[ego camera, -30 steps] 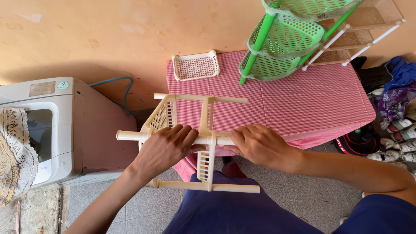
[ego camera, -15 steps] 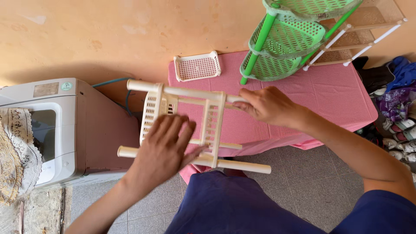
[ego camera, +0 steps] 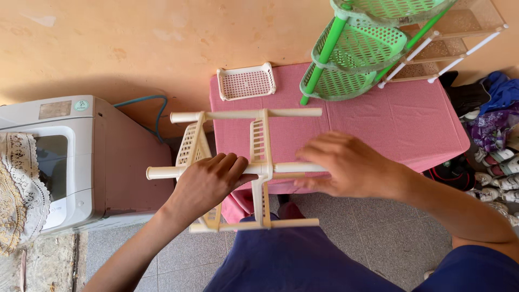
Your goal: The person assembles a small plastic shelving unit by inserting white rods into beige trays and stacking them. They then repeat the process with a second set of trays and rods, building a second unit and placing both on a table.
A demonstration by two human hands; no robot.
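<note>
A cream plastic shelf rack (ego camera: pixel 258 141) of tubes and perforated trays lies on its side in front of me, over the near edge of a table with a pink cloth (ego camera: pixel 411 116). My left hand (ego camera: pixel 208 184) grips the rack's nearest horizontal tube by the left tray. Further right on the same tube, my right hand (ego camera: pixel 351 165) is closed around it. A loose cream tray (ego camera: pixel 246 82) lies at the table's far left corner.
A green corner rack (ego camera: pixel 359 48) and a cream rack (ego camera: pixel 454 32) lie tipped at the table's far right. A white washing machine (ego camera: pixel 65 157) with a lace cover stands left. Clothes and shoes (ego camera: pixel 494 140) pile up right. My blue-clad lap is below.
The rack has been turned in my hands over the last second. My right hand came back from the far tube to the near tube, and my left hand now grips that tube.
</note>
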